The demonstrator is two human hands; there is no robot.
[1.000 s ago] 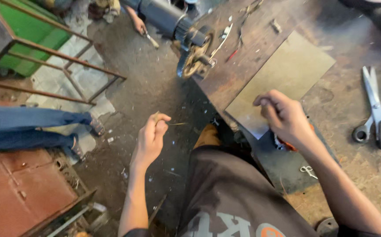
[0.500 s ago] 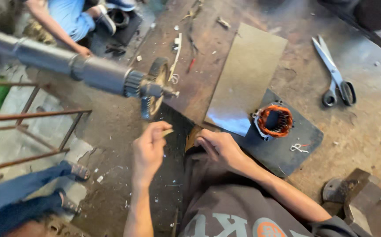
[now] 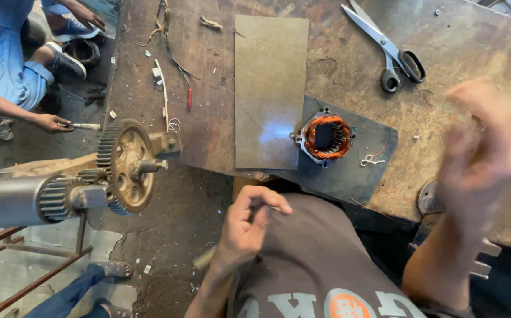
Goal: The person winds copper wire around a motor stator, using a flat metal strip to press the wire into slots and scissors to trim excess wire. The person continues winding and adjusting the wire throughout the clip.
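Left hand (image 3: 246, 227) curled near lap; right hand (image 3: 482, 147) blurred above workbench (image 3: 456, 112).

Just beyond the left hand (image 3: 245, 227), the workbench (image 3: 473, 118) is rough, stained metal or worn wood; which one cannot be told. On it lies a matt, tan sheet of board (image 3: 270, 88), smooth with faint scratches, and beside it a dark grey matt plate (image 3: 350, 171) with a dull sheen. On that plate sits a stator (image 3: 326, 137): glossy copper-orange wire windings inside a dull grey metal frame. Beyond the blurred right hand (image 3: 479, 153), the scissors (image 3: 385, 44) have bright, smooth steel blades and black glossy handles. Left of the left hand, a gear wheel (image 3: 127, 166) is rusty, grimy metal with rough teeth. The shirt (image 3: 320, 265) beneath both hands is soft, matt brown cloth.
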